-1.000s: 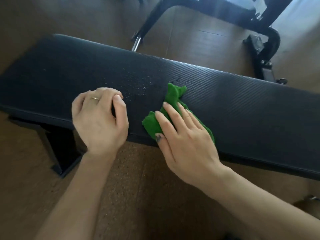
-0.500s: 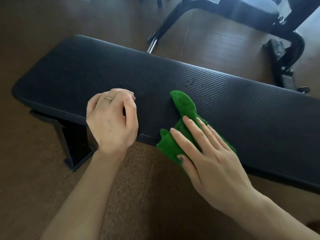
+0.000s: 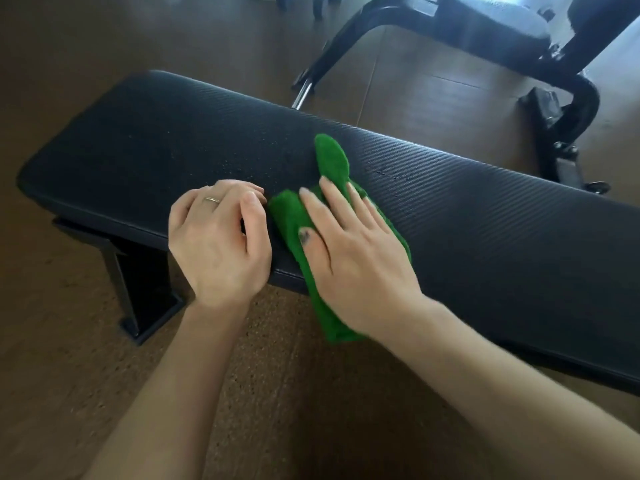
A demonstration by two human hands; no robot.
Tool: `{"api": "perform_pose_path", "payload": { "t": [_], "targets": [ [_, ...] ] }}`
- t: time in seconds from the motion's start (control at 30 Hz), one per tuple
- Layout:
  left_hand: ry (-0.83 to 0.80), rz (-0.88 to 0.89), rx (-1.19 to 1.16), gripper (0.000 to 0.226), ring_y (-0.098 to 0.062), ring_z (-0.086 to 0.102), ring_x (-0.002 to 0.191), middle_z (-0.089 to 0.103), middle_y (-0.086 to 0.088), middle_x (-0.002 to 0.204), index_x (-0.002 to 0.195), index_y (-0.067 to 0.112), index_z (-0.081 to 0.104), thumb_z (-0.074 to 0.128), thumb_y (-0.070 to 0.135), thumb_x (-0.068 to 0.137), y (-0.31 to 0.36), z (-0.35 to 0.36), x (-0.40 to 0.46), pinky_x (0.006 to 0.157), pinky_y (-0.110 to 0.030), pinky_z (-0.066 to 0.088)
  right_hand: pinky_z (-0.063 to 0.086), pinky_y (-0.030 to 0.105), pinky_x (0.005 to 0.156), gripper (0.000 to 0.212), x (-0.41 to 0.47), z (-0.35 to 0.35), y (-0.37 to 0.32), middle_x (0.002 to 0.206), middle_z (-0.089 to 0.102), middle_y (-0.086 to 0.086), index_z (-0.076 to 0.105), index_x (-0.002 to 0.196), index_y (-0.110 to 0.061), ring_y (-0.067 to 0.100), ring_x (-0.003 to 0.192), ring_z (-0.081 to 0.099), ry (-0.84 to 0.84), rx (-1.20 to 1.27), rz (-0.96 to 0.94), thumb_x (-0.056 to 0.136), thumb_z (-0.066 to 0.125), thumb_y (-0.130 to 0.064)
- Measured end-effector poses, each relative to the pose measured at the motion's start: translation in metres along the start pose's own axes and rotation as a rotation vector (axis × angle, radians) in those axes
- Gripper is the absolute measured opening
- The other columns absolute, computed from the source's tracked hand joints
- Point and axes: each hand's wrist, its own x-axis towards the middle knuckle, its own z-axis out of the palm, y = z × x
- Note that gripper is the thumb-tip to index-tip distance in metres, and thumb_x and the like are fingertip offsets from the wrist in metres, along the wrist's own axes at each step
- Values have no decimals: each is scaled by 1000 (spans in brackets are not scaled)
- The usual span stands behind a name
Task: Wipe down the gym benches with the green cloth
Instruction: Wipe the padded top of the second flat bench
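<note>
A black padded gym bench [image 3: 450, 209] runs across the view from the far left to the near right, its ribbed top dotted with fine droplets [image 3: 239, 164] just beyond the hands. The green cloth [image 3: 330, 161] lies on this table near its middle, stretched from the far side of the pad over the near edge, where its lower end hangs down past the rim toward the floor.

The right hand [image 3: 349, 251] lies flat on the cloth, palm down, fingers straight and slightly spread, pressing the fabric onto the pad. One rounded tongue of cloth sticks out beyond the fingertips toward the far edge, and another fold shows to the left of the thumb, so the cloth shows on the far, left and right sides of the hand.

The left hand [image 3: 218, 240] rests on the near edge of the bench just left of the cloth, fingers curled under into a loose fist that holds nothing; a thin ring [image 3: 212, 200] sits on one finger. Its thumb is very close to the cloth's left fold, whether touching cannot be told.

Below the pad on the left stands a black bench leg [image 3: 138, 285] on the brown floor [image 3: 62, 358]. Beyond the bench, at the far right, stands the black frame of another machine [image 3: 568, 109].
</note>
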Motion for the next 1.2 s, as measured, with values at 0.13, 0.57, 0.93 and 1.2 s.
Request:
{"api": "perform_pose_path", "payload": {
  "t": [0.13, 0.57, 0.93, 1.2],
  "targets": [
    [47, 16, -28, 44, -14, 72, 91, 77, 8, 94, 81, 15, 75, 38, 17, 104, 0, 2, -2, 101, -36, 44, 12, 42, 130, 57, -39, -11, 10, 172, 18, 1, 21, 164, -31, 24, 160, 11, -72, -61, -115, 110, 19, -49],
    [102, 7, -26, 42, -16, 69, 81, 77, 3, 89, 78, 12, 74, 37, 13, 99, 0, 0, -4, 99, -30, 42, 19, 49, 127, 58, 33, 11, -8, 165, 35, 12, 35, 159, -18, 37, 153, 30, 102, 2, 14, 109, 24, -44],
    [42, -43, -112, 53, -19, 71, 86, 77, 0, 92, 79, 10, 74, 28, 14, 105, -3, 0, -2, 92, -53, 51, 35, 51, 121, 65, -80, -10, 70, 162, 38, 19, 32, 161, -31, 38, 146, 43, 94, -327, -233, 104, 45, -59],
    [103, -48, -64, 52, -12, 65, 83, 77, 5, 89, 74, 11, 72, 29, 13, 103, 4, 3, -6, 97, -39, 48, 33, 55, 121, 70, -40, -3, 39, 160, 37, 26, 39, 158, -17, 47, 146, 40, 30, -260, -270, 102, 36, -59]
  ]
}}
